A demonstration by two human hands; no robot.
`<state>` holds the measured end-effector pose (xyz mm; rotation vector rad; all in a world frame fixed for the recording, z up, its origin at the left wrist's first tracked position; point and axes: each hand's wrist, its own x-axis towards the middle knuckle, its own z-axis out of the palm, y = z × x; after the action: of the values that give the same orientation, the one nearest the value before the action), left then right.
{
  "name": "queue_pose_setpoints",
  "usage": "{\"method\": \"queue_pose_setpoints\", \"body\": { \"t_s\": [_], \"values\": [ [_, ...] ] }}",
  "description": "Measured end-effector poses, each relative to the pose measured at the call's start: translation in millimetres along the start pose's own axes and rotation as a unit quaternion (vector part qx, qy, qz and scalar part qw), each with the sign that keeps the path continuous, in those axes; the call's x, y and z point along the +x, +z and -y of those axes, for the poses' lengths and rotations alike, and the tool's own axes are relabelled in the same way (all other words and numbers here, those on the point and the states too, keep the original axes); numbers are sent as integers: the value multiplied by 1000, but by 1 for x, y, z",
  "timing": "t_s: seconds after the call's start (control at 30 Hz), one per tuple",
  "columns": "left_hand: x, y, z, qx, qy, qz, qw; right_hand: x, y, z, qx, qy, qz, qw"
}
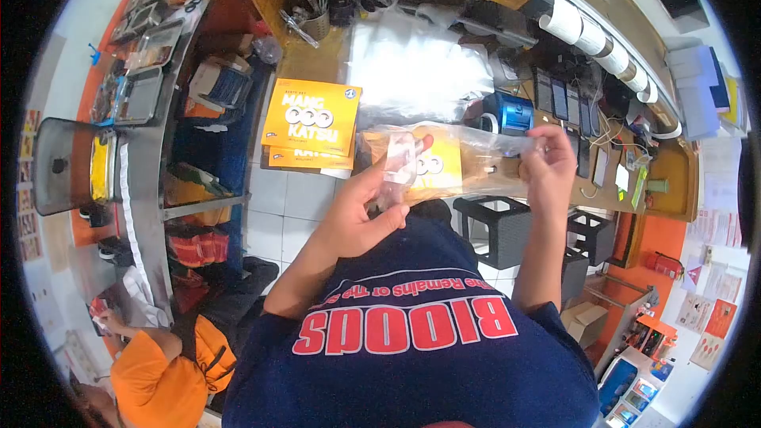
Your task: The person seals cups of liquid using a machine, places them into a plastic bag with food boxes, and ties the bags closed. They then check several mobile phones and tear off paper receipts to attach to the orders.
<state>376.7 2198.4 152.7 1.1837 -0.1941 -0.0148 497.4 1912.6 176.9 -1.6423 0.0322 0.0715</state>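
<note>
A clear plastic bag (495, 160) stretches between my two hands, just in front of my body at the table's near edge. My left hand (366, 210) grips its left end, thumb on the near side. The right end is pinched between the thumb and fingers of my right hand (552, 162). A yellow printed card (441, 165) with white round figures shows through the plastic by my left fingers; whether it lies inside the bag or behind it, I cannot tell. Left of the bag lie more yellow cards (309, 120), overlapping, with "KATSU" lettering.
Shiny clear plastic sheets (416, 63) are piled behind the bag. A blue tape dispenser (511, 113) and several phones (560, 99) stand to the right. Dark stools (495, 230) are below the table edge. A person in orange (162, 368) is at a metal counter, lower left.
</note>
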Motion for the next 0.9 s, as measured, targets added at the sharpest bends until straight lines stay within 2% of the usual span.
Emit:
{"method": "queue_pose_setpoints", "body": {
  "t_s": [0.03, 0.07, 0.1, 0.13, 0.17, 0.2, 0.23, 0.27, 0.33, 0.4, 0.43, 0.47, 0.5, 0.53, 0.57, 0.63, 0.67, 0.7, 0.77, 0.8, 0.83, 0.87, 0.9],
  "values": [
    [0, -5, 5, -1, 1, -2, 1000, -3, -7, 5, -1, 0, 2, 1000],
    [-2, -16, 14, 119, 28, 25, 992, -5, -11, 13, -178, -38, 108, 977],
    [-3, -26, 18, 239, 57, 52, 968, -5, -14, 19, -346, -77, 209, 912],
    [-6, -30, 10, 241, 59, 50, 967, -3, -14, 23, -376, -98, 199, 899],
    [-14, -31, -3, 127, -60, 58, 988, -1, -7, 27, -376, -100, 202, 899],
    [-20, -30, -9, 8, -176, 61, 982, 2, 6, 32, -299, -137, 114, 937],
    [-25, -28, -8, 7, -175, 53, 983, 3, 22, 36, -216, -169, 26, 961],
    [-30, -27, -7, -13, -175, 49, 983, 4, 42, 41, -138, -191, 22, 972],
    [-40, -29, 4, -24, -174, 33, 984, 9, 97, 46, -71, -251, 123, 957],
    [-47, -39, 43, 139, -119, 62, 981, 26, 169, 17, 27, -161, 292, 942],
    [-53, -47, 56, 146, -117, 54, 981, 36, 211, -15, -34, -166, 322, 931],
    [-59, -55, 70, 192, -123, 23, 973, 49, 250, -60, -139, -260, 327, 898],
    [-65, -62, 79, 236, -130, -7, 963, 58, 284, -109, -253, -311, 350, 847],
    [-70, -67, 83, 225, -178, -16, 958, 54, 315, -133, -409, -258, 387, 785],
    [-76, -70, 88, 229, -177, -21, 957, 51, 327, -147, -405, -262, 390, 784],
    [-89, -73, 95, 190, -182, -57, 963, 48, 350, -163, -566, -262, 385, 680],
    [-94, -76, 96, 201, -183, -55, 961, 56, 362, -167, -590, -222, 368, 683],
    [-99, -80, 93, 200, -180, -67, 961, 70, 371, -175, -589, -230, 376, 677],
    [-109, -85, 91, 112, -198, -138, 964, 110, 375, -190, -535, -111, 361, 756],
    [-116, -90, 99, 106, -192, -154, 963, 133, 369, -187, -510, -34, 436, 740],
    [-125, -99, 113, 41, -185, -213, 959, 153, 359, -184, -480, 48, 503, 717],
    [-131, -106, 124, -22, -174, -268, 947, 167, 350, -197, -456, 3, 509, 730],
    [-132, -109, 130, -24, -169, -273, 947, 179, 344, -210, -429, -43, 511, 743]
  ]
}}
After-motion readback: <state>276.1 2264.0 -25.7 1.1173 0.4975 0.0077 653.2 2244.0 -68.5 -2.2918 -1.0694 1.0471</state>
